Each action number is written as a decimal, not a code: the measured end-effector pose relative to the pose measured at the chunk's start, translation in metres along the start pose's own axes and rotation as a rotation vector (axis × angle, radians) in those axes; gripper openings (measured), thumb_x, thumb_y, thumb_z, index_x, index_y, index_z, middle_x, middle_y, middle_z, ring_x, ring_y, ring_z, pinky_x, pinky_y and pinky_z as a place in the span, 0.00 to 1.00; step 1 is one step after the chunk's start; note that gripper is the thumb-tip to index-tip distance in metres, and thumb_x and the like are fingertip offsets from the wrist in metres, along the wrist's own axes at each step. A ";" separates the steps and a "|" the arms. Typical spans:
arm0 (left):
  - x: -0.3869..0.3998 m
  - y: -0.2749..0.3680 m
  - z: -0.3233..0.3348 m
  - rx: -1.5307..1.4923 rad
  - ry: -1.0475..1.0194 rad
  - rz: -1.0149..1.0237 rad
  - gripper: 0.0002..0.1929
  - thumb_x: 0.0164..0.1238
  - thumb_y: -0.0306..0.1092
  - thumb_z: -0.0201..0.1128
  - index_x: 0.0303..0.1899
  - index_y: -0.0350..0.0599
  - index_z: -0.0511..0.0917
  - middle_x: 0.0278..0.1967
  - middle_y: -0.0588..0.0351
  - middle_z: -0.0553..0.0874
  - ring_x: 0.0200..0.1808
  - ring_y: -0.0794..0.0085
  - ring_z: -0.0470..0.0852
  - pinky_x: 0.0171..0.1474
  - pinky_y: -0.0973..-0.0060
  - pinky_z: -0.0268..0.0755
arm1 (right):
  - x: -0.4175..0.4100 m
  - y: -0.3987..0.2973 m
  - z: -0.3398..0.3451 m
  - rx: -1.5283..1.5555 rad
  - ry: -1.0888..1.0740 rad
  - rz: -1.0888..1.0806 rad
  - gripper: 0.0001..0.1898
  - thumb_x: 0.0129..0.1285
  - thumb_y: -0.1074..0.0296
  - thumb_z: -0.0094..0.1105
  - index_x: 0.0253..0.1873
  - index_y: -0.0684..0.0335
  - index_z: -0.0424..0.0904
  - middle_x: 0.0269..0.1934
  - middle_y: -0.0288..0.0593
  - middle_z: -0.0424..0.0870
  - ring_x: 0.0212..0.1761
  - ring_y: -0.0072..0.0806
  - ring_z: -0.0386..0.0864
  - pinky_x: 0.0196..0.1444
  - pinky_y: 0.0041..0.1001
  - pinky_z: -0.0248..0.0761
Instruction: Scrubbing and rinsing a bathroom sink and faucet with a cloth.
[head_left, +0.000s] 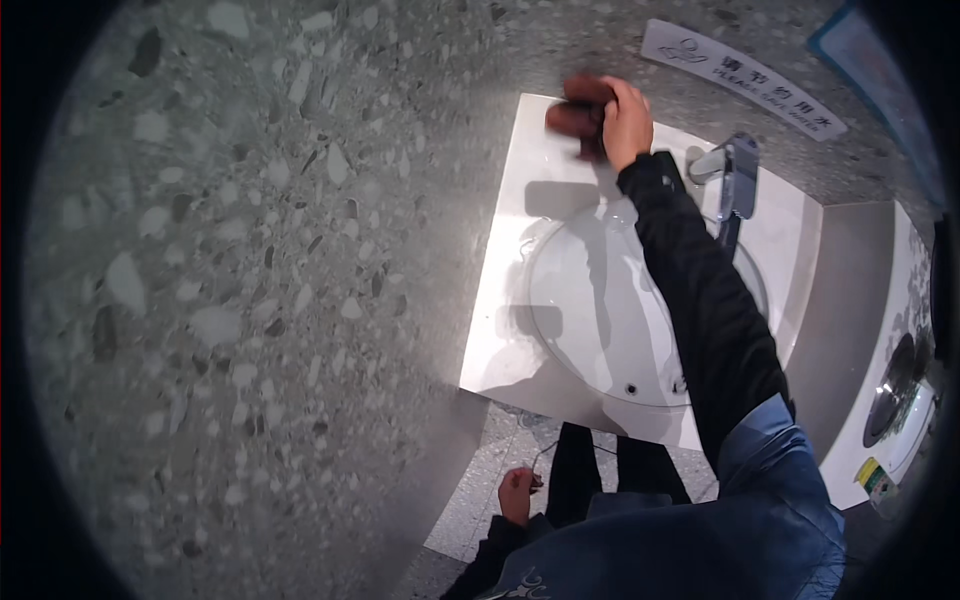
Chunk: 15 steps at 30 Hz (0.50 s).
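Note:
My right hand (628, 124) reaches over the back left corner of a white washbasin counter (491, 300). In its fingers is a reddish-brown, cloth-like thing (577, 116), blurred and bunched against the corner by the wall. Below the forearm lies the oval white basin (585, 300), partly hidden by the black sleeve. A metal faucet (739, 176) stands just right of that sleeve. My left hand (516, 495) hangs low, left of my legs and below the counter's front edge, fingers curled. A thin dark cord (546, 450) runs beside it; whether the hand holds it is unclear.
A speckled terrazzo wall (262, 262) closes off the left side. On the back wall is a white sign (742, 79) bearing writing. To the right, a lower white counter (847, 480) carries a round dark basin (891, 390) and a yellow-green packet (876, 481).

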<state>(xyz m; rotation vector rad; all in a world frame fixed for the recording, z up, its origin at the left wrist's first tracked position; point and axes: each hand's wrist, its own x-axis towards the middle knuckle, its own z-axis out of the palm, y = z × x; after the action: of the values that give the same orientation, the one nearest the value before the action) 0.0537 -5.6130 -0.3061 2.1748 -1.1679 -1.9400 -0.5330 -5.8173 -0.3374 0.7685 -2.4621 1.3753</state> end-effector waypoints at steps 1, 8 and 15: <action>0.003 -0.008 -0.005 -0.018 0.005 0.001 0.09 0.71 0.37 0.58 0.38 0.41 0.76 0.30 0.56 0.84 0.32 0.74 0.83 0.38 0.77 0.74 | 0.012 0.019 0.017 -0.054 -0.079 -0.048 0.20 0.59 0.72 0.50 0.57 0.49 0.77 0.51 0.43 0.81 0.56 0.48 0.72 0.59 0.41 0.66; -0.002 -0.037 -0.027 -0.103 0.091 -0.111 0.07 0.71 0.36 0.59 0.39 0.43 0.76 0.30 0.57 0.85 0.31 0.74 0.84 0.35 0.78 0.74 | -0.036 0.001 0.127 -0.331 -0.490 -0.076 0.24 0.62 0.54 0.49 0.63 0.47 0.72 0.70 0.35 0.64 0.72 0.42 0.57 0.68 0.49 0.53; 0.023 -0.025 0.004 -0.072 -0.092 -0.072 0.10 0.72 0.40 0.57 0.40 0.42 0.76 0.31 0.57 0.85 0.32 0.74 0.83 0.36 0.77 0.73 | -0.141 0.034 0.063 0.540 -0.600 -0.118 0.16 0.52 0.67 0.56 0.49 0.50 0.78 0.58 0.35 0.73 0.64 0.38 0.66 0.56 0.39 0.64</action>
<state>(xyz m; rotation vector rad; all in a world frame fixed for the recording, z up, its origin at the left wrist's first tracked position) 0.0621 -5.6049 -0.3383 2.1419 -1.0265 -2.0968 -0.4294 -5.8089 -0.4562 1.6204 -2.3711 2.0280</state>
